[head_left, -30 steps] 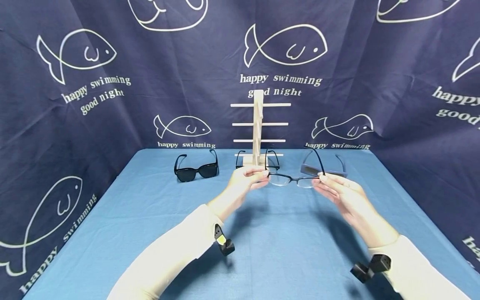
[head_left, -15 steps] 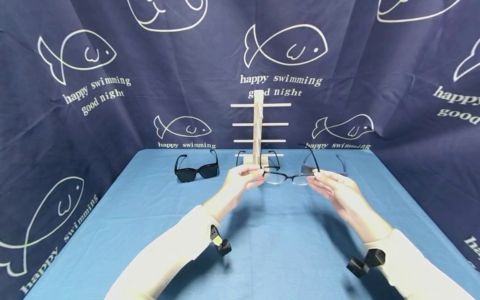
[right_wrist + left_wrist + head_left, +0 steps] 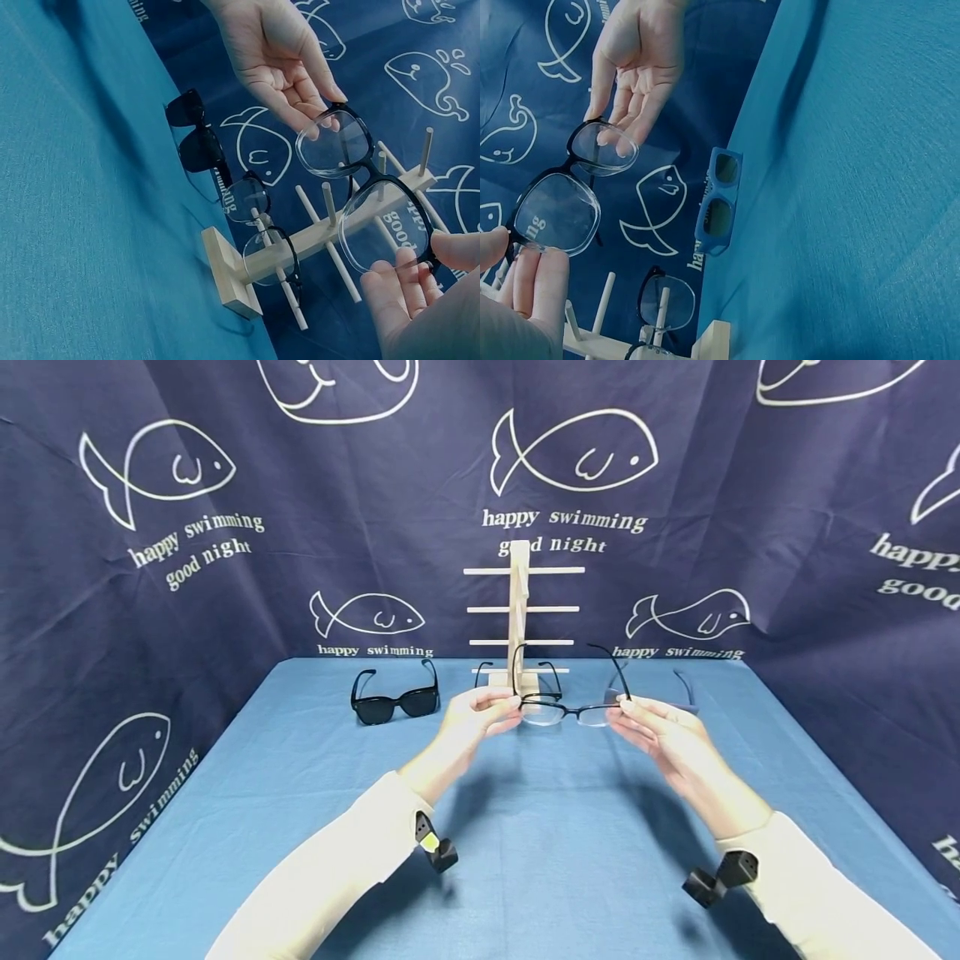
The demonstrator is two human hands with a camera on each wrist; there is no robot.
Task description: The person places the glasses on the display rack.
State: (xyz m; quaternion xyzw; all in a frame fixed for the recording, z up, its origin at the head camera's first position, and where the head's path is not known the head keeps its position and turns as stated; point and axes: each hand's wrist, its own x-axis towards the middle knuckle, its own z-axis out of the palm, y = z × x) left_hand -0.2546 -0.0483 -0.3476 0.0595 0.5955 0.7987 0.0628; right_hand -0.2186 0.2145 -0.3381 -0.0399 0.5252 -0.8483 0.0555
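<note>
A pair of clear eyeglasses with a black upper frame (image 3: 572, 710) is held up above the table, its temples spread and pointing away toward the back. The left hand (image 3: 471, 722) pinches its left corner between thumb and fingers, and the right hand (image 3: 678, 743) pinches the right corner. Behind the glasses stands a wooden display rack (image 3: 519, 602) with several crossbars. Another pair of clear glasses (image 3: 271, 256) sits at the rack's lowest bar. In the left wrist view both lenses of the held eyeglasses (image 3: 559, 214) show clearly, apart from the rack.
Black sunglasses (image 3: 396, 703) rest on the blue table (image 3: 525, 860) left of the rack. Blue-framed sunglasses (image 3: 720, 201) lie to its right, partly hidden behind the held eyeglasses and right hand in the head view. A dark fish-print curtain (image 3: 360, 485) hangs behind and at the sides.
Both hands have carried the eyeglasses a little left and slightly up, so they now overlap the rack's base more. The rack and the other glasses stay in place.
</note>
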